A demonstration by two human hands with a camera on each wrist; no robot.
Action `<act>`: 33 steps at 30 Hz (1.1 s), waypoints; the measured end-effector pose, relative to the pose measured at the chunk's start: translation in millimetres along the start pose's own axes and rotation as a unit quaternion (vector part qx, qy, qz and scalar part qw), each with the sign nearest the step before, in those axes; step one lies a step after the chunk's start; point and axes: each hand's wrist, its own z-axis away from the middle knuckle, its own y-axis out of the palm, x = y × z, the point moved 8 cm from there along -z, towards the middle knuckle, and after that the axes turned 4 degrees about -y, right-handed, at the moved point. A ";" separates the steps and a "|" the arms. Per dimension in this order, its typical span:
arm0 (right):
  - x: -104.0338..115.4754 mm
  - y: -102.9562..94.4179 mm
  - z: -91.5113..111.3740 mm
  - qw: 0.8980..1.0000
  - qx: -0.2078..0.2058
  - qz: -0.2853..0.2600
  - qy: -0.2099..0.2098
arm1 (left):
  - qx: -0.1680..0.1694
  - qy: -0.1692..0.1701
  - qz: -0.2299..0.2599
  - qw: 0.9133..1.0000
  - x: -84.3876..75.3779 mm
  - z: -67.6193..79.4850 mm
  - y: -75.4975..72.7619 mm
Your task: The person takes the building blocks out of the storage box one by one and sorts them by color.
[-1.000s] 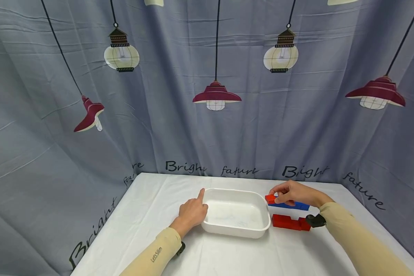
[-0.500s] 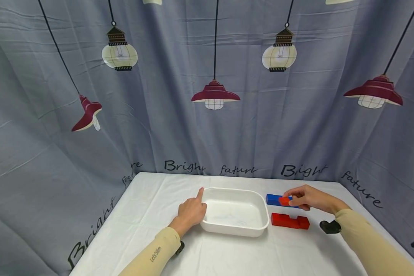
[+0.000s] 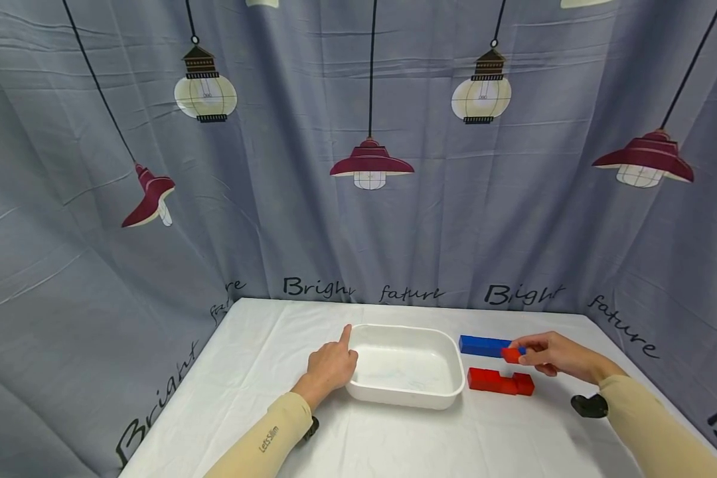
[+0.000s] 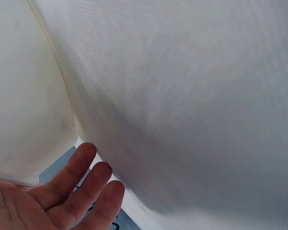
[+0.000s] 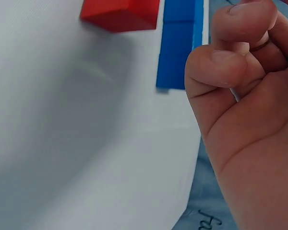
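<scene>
My right hand (image 3: 558, 352) pinches a small red block (image 3: 511, 355) between thumb and fingertips, over the right end of a row of blue blocks (image 3: 480, 346). That held block is hidden in the right wrist view, where the curled fingers of the hand (image 5: 249, 96) show beside the blue row (image 5: 175, 57). Nearer me, red blocks (image 3: 484, 380) lie in a line on the table. At the left side of a white plastic tub (image 3: 406, 398), my left hand (image 3: 328, 366) touches the rim, index finger extended along it. Its other fingers (image 4: 84, 189) lie loosely extended outside the tub's wall.
A white cloth covers the table (image 3: 406, 445). Behind it hangs a grey-blue curtain (image 3: 311, 219) printed with lamps and lettering. The tub stands directly left of both rows of blocks.
My right hand has moved right and slightly nearer along the blue row with the small red block in its fingers, uncovering the row's left part. The left hand stays at the tub.
</scene>
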 end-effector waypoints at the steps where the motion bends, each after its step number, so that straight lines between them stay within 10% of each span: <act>1: -3.0 -0.7 1.1 1.000 0.000 -0.002 0.001 | 0.001 0.000 0.000 1.000 0.0 0.1 0.0; 33: -75.2 -14.5 29.6 0.997 -0.042 -0.018 0.067 | 0.011 -0.001 0.001 1.000 -0.1 -0.2 1.1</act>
